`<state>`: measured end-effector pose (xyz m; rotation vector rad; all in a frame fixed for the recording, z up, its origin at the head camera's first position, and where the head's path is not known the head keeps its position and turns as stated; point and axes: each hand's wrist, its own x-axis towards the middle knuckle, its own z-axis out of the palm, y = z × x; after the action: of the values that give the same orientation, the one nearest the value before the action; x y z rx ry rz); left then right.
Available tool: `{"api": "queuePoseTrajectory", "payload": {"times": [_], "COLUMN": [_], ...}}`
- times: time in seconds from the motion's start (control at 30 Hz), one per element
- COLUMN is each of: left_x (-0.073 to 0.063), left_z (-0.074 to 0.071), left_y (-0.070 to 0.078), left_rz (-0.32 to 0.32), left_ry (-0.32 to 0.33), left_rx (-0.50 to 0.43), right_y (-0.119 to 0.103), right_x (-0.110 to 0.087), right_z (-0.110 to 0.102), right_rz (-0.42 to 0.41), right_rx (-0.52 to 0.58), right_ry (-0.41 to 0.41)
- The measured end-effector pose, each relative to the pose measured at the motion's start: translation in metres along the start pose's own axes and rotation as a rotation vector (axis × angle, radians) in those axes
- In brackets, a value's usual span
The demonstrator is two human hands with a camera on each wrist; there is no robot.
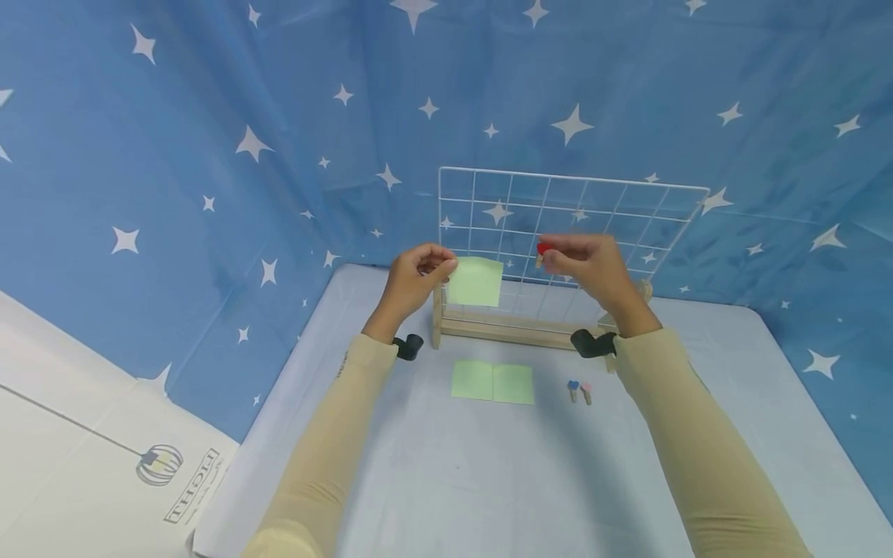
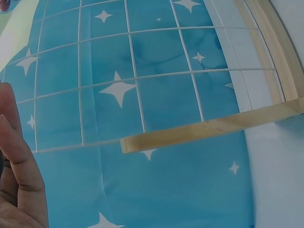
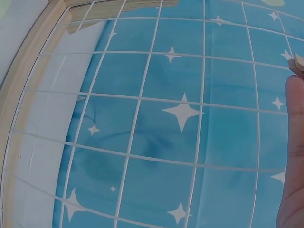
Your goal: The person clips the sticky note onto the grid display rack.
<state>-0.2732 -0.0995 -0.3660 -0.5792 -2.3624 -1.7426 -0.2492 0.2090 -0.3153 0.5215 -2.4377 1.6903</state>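
My left hand (image 1: 416, 280) pinches a light green paper sheet (image 1: 476, 282) by its left edge, in front of the white wire grid (image 1: 558, 208). Between thumb and fingers, my right hand (image 1: 590, 263) holds a small wooden clothespin with a red top (image 1: 543, 249), a little right of the paper. In the right wrist view only the clothespin's wooden end (image 3: 297, 65) shows beside the thumb. The grid stands upright in a wooden base (image 1: 509, 328). At the left border of the left wrist view are fingers (image 2: 23, 166) and part of the paper.
Two more light green sheets (image 1: 492, 382) lie side by side on the pale table (image 1: 453, 480). To their right are a blue-topped clothespin (image 1: 574, 390) and a pink-topped one (image 1: 587, 393). A blue star-patterned curtain (image 1: 279, 93) hangs behind. A white printed box (image 1: 84, 449) stands at left.
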Motion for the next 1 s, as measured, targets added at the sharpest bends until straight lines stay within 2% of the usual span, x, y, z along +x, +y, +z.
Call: {"api": "queuePoseTrajectory", "payload": {"times": [0.33, 0.67, 1.0], "left_x": [0.004, 0.010, 0.020], "left_z": [0.001, 0.002, 0.003], "left_y": [0.002, 0.012, 0.017], "left_rz": [0.023, 0.052, 0.060], "left_ry": [-0.006, -0.010, -0.004], "left_rx": [0.004, 0.022, 0.011], "right_y": [-0.005, -0.013, -0.023], "right_x": [0.008, 0.009, 0.016], "right_z": [0.004, 0.007, 0.010], "right_rz": [-0.056, -0.023, 0.001], "right_rx": [-0.017, 0.009, -0.073], "right_ry": [0.002, 0.022, 0.030]}}
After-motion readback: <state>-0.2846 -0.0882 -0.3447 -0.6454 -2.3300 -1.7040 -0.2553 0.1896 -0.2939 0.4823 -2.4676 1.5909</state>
